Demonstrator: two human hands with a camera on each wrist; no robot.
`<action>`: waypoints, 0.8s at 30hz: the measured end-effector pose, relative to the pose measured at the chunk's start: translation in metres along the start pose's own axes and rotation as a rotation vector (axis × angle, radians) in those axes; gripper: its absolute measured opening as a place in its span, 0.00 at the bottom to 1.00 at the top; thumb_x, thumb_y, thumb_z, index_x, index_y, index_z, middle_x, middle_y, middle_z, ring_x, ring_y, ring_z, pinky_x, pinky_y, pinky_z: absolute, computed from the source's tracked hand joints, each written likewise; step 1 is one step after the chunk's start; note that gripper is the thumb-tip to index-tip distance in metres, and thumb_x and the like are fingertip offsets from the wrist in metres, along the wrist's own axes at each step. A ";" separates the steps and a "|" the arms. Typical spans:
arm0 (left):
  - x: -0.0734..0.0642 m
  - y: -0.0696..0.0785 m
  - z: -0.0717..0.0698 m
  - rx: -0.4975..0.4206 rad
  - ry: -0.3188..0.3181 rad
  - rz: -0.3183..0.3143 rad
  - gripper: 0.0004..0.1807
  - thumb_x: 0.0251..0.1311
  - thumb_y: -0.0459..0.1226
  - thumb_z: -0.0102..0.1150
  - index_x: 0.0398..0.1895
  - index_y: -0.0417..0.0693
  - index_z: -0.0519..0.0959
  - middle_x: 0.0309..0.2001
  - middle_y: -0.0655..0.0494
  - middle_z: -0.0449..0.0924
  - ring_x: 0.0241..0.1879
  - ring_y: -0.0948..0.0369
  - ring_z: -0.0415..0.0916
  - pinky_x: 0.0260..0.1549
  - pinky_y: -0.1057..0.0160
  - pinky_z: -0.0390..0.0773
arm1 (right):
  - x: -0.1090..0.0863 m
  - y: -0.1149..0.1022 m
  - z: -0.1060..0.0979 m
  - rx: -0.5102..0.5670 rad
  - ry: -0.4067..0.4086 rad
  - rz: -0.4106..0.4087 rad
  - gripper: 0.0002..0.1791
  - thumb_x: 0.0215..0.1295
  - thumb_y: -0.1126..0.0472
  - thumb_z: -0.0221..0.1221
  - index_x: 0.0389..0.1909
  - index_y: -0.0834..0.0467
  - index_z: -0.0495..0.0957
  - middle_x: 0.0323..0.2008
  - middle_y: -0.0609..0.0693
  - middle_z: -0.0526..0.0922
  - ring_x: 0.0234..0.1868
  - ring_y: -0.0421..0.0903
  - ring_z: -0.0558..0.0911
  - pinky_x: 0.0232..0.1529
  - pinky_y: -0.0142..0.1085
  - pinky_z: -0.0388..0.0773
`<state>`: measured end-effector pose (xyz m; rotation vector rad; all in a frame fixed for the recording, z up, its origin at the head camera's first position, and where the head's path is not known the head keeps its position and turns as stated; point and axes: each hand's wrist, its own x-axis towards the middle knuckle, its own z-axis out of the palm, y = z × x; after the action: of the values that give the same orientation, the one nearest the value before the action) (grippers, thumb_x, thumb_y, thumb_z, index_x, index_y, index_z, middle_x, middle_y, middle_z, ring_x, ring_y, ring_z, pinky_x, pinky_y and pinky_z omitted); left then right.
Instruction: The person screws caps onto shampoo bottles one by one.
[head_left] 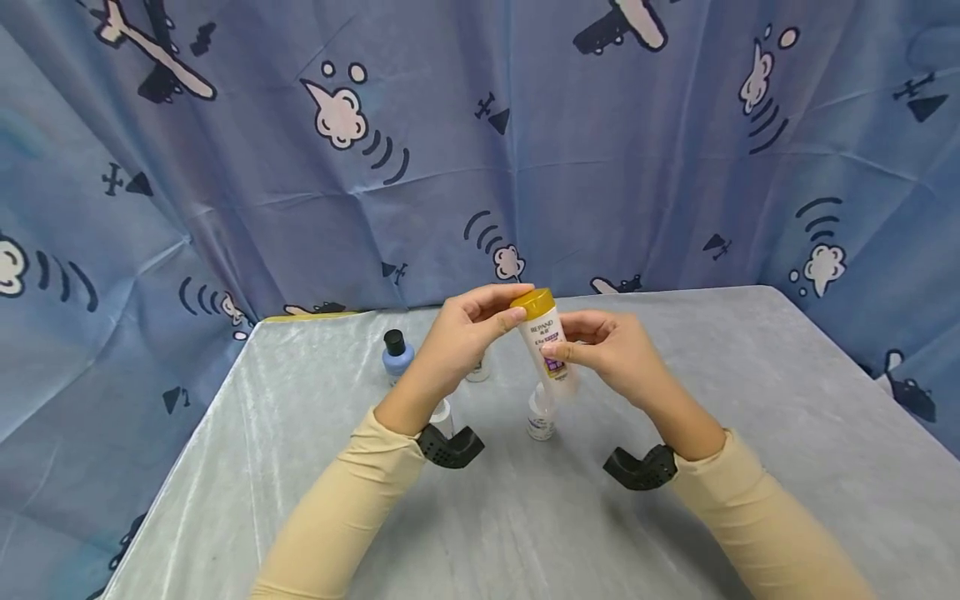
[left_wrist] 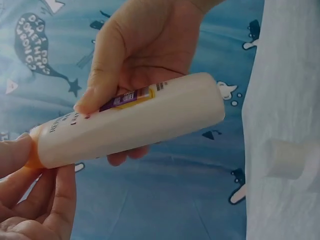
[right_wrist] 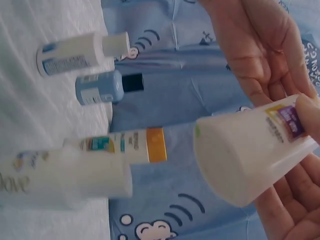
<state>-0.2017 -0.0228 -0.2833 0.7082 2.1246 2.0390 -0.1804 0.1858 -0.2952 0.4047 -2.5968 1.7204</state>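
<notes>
Both hands hold a white bottle [head_left: 546,346] with a gold cap, lifted above the table and tilted. My left hand [head_left: 467,329] pinches the capped end between thumb and fingers. Around the label side of the bottle's body, my right hand [head_left: 618,354] grips with its thumb in front. In the right wrist view the bottle's flat base faces the camera, and its cap is out of sight. Just below the held bottle stands a white Dove bottle [right_wrist: 30,175], partly covered in the head view. Behind it in the right wrist view is another white bottle with an orange cap [right_wrist: 156,145].
A blue bottle [head_left: 397,360] with a black cap stands left of my left hand. Near it is a white bottle [right_wrist: 70,54], partly hidden by my left forearm in the head view. The grey cloth-covered table [head_left: 750,375] meets a patterned blue curtain [head_left: 450,167] behind.
</notes>
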 end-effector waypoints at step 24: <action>0.082 -0.056 0.021 0.265 -0.044 -0.157 0.17 0.70 0.34 0.56 0.61 0.47 0.79 0.59 0.50 0.81 0.59 0.56 0.78 0.60 0.61 0.78 | 0.060 0.078 -0.013 0.161 0.005 0.234 0.29 0.64 0.60 0.67 0.62 0.69 0.72 0.41 0.36 0.83 0.45 0.30 0.81 0.59 0.35 0.79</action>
<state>-0.2800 0.0301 -0.3197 0.5871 2.3676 1.6687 -0.2568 0.2138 -0.3519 0.0984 -2.5999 2.0056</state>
